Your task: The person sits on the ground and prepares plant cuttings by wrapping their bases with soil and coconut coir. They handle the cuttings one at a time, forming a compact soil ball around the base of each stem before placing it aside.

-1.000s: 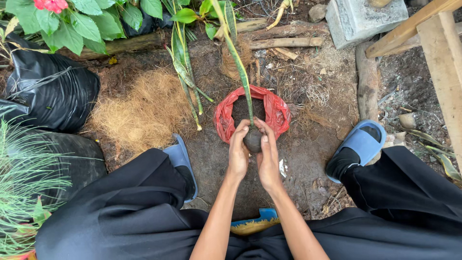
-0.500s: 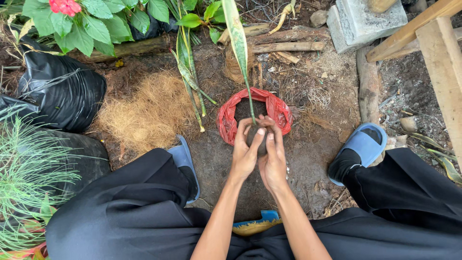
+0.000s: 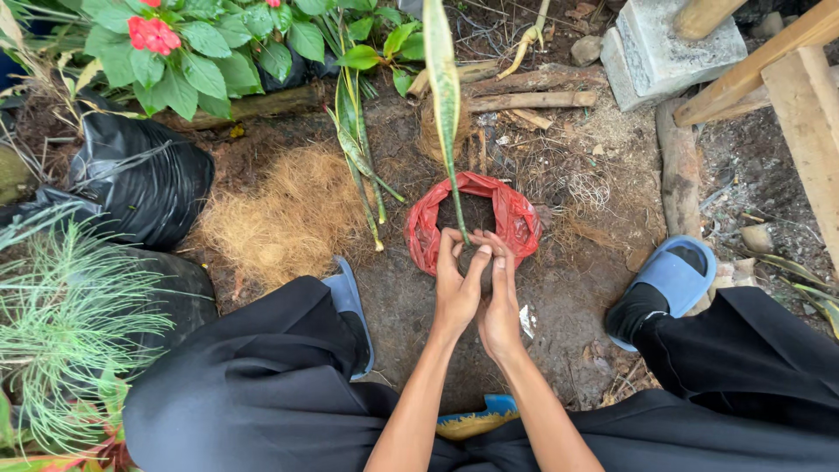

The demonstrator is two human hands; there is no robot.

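the red plastic bag [image 3: 516, 218], filled with dark soil, sits on the bare ground between the person's knees, and everything here is placed from it. a tall green leaf cutting [image 3: 444, 105] stands upright in the soil at the bag's near side. the left hand [image 3: 456, 293] and right hand [image 3: 500, 301] come together at the near rim of the bag, fingers curled and cupped around the foot of the cutting, pressing at a dark clump of soil there; neither is spread flat. judging from this, the step in hand is firming the cutting into the bag. the next move seems to call for even pressure all round the stem so it stays upright, without tipping the soft bag. left of the bag lies a heap of brown coconut fibre [image 3: 288, 218], and beyond that a black plastic bag [image 3: 144, 188]. right of the red bag rests a blue sandal [image 3: 673, 280].
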